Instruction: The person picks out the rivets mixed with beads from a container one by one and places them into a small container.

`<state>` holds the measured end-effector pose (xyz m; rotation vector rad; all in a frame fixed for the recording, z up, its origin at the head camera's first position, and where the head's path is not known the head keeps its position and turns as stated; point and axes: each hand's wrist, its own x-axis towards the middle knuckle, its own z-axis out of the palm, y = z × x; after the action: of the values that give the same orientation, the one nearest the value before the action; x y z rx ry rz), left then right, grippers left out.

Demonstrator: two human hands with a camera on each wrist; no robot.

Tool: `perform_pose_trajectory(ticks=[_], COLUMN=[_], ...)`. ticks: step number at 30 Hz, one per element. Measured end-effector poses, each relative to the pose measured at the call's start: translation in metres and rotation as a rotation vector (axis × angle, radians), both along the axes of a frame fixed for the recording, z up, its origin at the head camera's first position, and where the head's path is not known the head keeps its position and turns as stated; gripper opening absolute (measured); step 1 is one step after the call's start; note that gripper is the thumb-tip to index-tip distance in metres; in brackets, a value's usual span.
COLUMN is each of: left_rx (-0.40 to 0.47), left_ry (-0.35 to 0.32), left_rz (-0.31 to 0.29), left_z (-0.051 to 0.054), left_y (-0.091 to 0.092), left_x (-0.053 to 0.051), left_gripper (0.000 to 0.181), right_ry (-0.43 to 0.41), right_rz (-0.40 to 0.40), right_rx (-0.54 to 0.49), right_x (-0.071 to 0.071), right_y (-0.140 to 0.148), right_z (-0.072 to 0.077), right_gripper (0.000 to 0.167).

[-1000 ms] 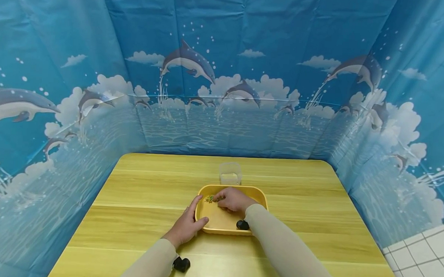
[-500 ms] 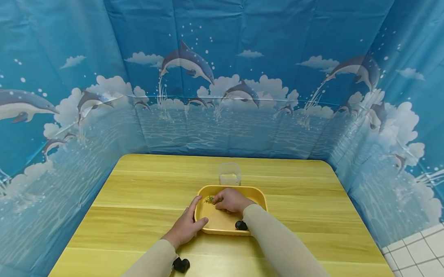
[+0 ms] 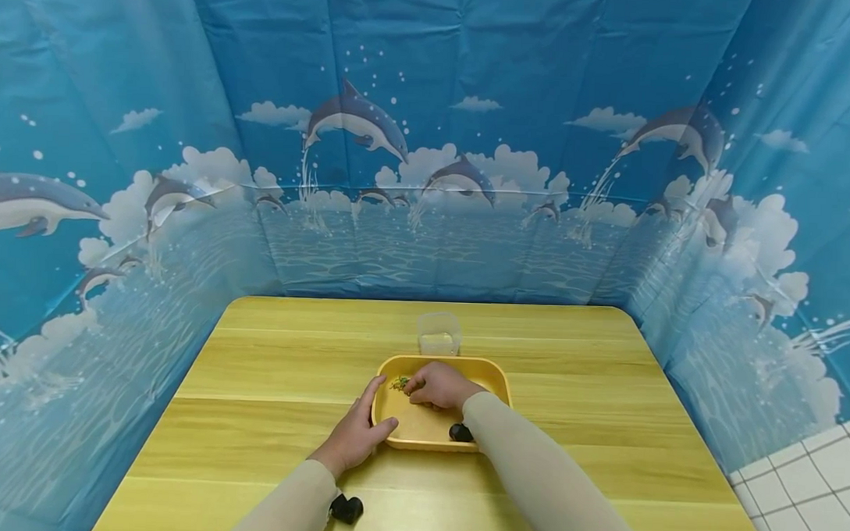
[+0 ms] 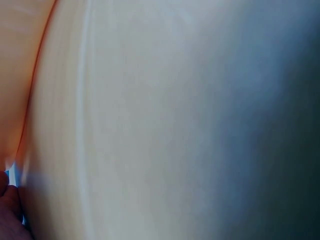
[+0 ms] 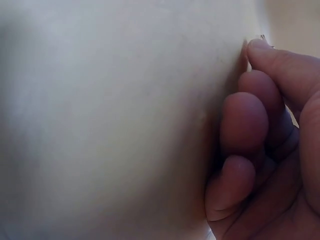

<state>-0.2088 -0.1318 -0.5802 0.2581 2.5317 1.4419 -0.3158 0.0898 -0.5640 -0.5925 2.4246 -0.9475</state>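
Note:
A shallow orange-yellow tray (image 3: 419,429) lies on the table. My left hand (image 3: 354,433) rests on its left end, fingers fairly straight along the side and thumb over the near corner. Inside, toward the far left, is a small pile of tiny multicoloured pieces (image 3: 398,383), too small to identify. My right hand (image 3: 443,386) reaches over the near rim, fingertips at the pile. In the right wrist view its fingers (image 5: 244,122) are curled and the thumb closes toward the index fingertip. Tiny pieces (image 5: 263,38) show at the thumb tip, seemingly pinched, mostly hidden.
Just beyond the tray stands a clear plastic container (image 3: 439,333). The wood-patterned table (image 3: 267,369) extends on all sides. A blue dolphin-print curtain (image 3: 433,242) surrounds its back and sides. A black wrist camera (image 3: 346,509) sits at my left cuff.
My right hand's fingertips shift slightly left and downward at the pile, and the fingers draw closer together. My left hand stays in place on the tray. The head view drifts slightly.

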Motion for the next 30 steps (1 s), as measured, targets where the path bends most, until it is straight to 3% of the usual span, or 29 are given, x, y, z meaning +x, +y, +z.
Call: perform_pose_trajectory(ticks=[16, 30], left_rx=[0.038, 0.033], left_ry=[-0.018, -0.018], left_rz=[-0.028, -0.022], left_z=[0.0046, -0.0009], left_y=[-0.0005, -0.0013], left_x=[-0.0002, -0.0025], left_gripper=[0.08, 0.08], right_ry=[-0.016, -0.021], right_rz=[-0.057, -0.069], right_rx=[-0.029, -0.03], right_x=[0.0016, 0.0036], right_y=[-0.0039, -0.0039], right_z=[0.0025, 0.0043], right_gripper=[0.01, 0.011])
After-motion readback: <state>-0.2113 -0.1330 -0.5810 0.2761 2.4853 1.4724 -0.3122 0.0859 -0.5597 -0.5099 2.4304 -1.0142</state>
